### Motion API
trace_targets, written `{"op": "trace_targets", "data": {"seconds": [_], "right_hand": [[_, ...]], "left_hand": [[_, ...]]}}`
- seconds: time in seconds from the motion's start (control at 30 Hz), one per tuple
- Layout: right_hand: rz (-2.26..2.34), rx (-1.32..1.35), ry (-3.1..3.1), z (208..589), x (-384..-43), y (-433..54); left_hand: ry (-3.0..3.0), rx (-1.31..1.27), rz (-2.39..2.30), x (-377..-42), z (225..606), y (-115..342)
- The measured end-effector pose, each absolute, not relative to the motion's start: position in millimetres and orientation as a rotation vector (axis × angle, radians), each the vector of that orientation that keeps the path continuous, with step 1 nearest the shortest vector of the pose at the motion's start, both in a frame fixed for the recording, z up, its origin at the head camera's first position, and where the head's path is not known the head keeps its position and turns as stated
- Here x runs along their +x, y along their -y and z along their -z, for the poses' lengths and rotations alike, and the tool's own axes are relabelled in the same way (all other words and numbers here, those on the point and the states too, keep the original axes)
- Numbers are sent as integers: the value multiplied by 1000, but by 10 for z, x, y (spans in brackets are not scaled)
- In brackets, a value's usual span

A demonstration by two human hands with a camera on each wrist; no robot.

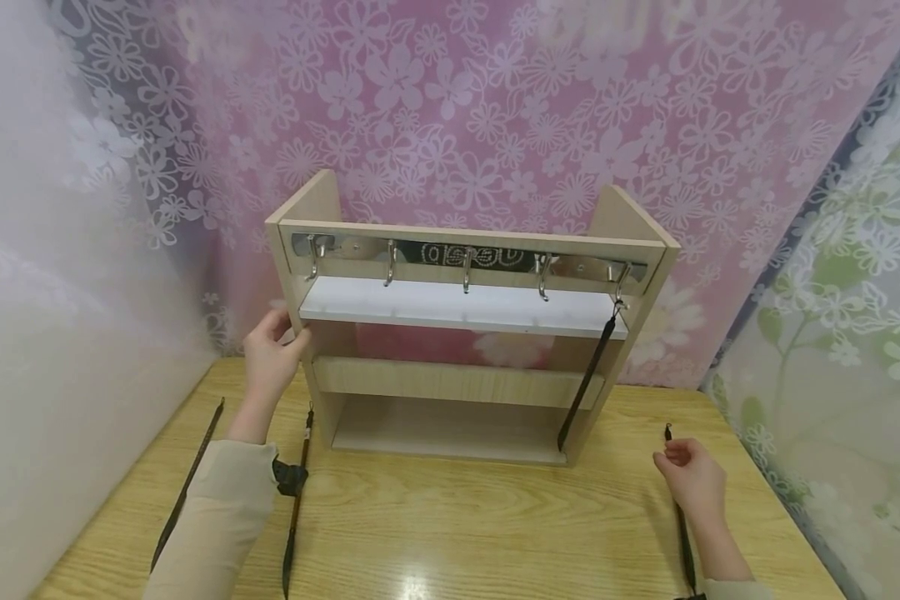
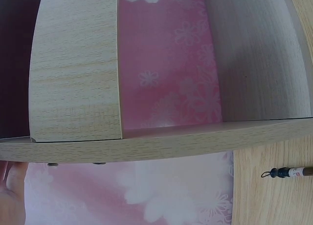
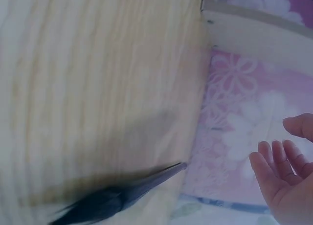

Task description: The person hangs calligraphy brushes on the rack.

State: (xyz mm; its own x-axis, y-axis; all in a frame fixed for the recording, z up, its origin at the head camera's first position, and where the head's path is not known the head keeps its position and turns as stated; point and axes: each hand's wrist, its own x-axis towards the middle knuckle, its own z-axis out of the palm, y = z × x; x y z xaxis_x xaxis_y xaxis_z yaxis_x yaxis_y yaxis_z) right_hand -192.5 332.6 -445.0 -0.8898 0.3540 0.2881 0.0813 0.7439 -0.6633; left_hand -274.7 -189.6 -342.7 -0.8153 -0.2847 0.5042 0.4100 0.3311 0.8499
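My left hand [image 1: 270, 354] grips the left side panel of a pale wooden shelf [image 1: 461, 379], its thumb at the panel's front edge. In the left wrist view, part of that hand [image 2: 12, 193] shows beside the panel. My right hand [image 1: 693, 479] is above the table at the right, fingers loosely bent and thumb apart, overlapping a dark calligraphy brush [image 1: 685, 546] in the head view. The right wrist view shows that hand [image 3: 288, 186] holding nothing, apart from the brush [image 3: 117, 200]. Another brush [image 1: 588, 383] hangs by its loop from the shelf's rightmost metal hook [image 1: 622, 283].
Two more brushes lie on the wooden table [image 1: 450, 525] at the left: one [image 1: 191, 479] near the wall side, another [image 1: 294, 533] beside the left wrist. Several metal hooks line the shelf's top rail [image 1: 412, 271]. Flowered pink cloth [image 1: 450, 108] covers the back.
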Motion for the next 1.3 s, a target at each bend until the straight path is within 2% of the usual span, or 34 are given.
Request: {"op": "trace_targets", "data": {"seconds": [0.63,1.3], "right_hand": [[-892,-419,2651,4676,-1962,-3672],[-899,-417,2941,4722,-1991,-3793]], "left_hand": [[2012,-118,1530,-2767,3450,1913],[2010,-137,1516,-2773,3460,1915]]}}
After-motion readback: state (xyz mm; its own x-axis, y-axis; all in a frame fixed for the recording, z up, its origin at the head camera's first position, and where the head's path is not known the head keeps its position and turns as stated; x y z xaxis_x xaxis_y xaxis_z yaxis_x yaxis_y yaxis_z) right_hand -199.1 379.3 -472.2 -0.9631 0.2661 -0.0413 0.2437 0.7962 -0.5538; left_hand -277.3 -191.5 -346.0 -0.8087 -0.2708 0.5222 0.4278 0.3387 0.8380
